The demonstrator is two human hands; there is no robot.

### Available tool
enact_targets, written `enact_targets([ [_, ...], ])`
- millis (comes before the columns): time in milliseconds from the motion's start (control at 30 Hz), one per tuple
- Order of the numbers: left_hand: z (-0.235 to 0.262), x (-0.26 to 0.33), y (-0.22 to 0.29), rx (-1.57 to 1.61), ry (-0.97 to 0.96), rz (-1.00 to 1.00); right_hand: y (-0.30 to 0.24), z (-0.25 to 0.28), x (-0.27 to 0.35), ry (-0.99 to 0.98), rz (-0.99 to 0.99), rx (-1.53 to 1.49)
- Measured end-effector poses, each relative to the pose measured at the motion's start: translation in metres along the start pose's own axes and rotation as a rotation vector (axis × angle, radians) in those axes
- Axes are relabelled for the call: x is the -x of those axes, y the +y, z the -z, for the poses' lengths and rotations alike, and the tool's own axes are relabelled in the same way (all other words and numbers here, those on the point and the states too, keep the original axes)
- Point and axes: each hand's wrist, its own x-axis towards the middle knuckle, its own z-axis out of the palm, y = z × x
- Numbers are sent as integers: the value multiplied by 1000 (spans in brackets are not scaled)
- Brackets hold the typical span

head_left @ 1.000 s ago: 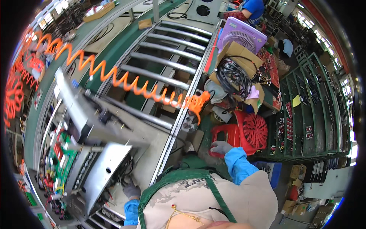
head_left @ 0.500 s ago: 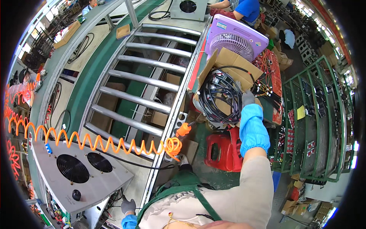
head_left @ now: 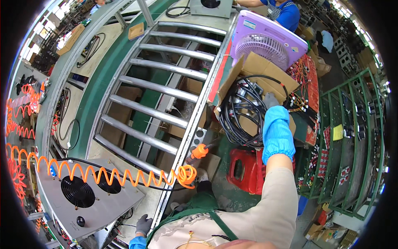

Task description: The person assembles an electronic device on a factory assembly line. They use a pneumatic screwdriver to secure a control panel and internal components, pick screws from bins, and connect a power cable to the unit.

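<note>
Grey-gloved hands (head_left: 144, 225), blue oversleeves (head_left: 278, 135), beige top (head_left: 273, 199), green apron (head_left: 202, 202).

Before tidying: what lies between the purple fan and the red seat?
In the head view, an open cardboard box of black cables, the right hand at it.

I see a pale counter (head_left: 145, 203) on the left, next to the metal rollers (head_left: 145, 110). A big gray case (head_left: 97, 207) with two round black fans sits on it, and some dark wires (head_left: 127, 213) lie beside it. To the right I see a counter with a red top (head_left: 314, 76) — lots of thin wires (head_left: 300, 72) lie on it in a mess. A brown box (head_left: 265, 70) of black cables (head_left: 227, 114) is at its near end — I can't see what is right under it. A red stool (head_left: 251, 170) stands on the green floor (head_left: 228, 197). The green shelves (head_left: 335, 153) hold small parts (head_left: 323, 162).
</note>
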Motion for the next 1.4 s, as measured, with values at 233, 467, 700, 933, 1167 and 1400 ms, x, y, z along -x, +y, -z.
enact_targets([
  [233, 10, -15, 18, 55, 63, -139, 0, 17, 16, -124, 92, -77],
  [467, 3, -13, 13, 9, 31, -112, -28, 60, 19, -282, 101, 104],
  [700, -10, -26, 11, 53, -48, -117, -30, 51, 24, -219, 33, -9],
  [933, -9, -27, 35, 34, -31, -181, 14, 30, 59, 197, 111, -586],
  [1167, 5, -20, 94, 66, -86, -374, 16, 119, 139, 613, 396, -1105],
  [1400, 12, -7, 139, 41, -8, -693, -21, 256, 214, 1203, 701, -779],
])
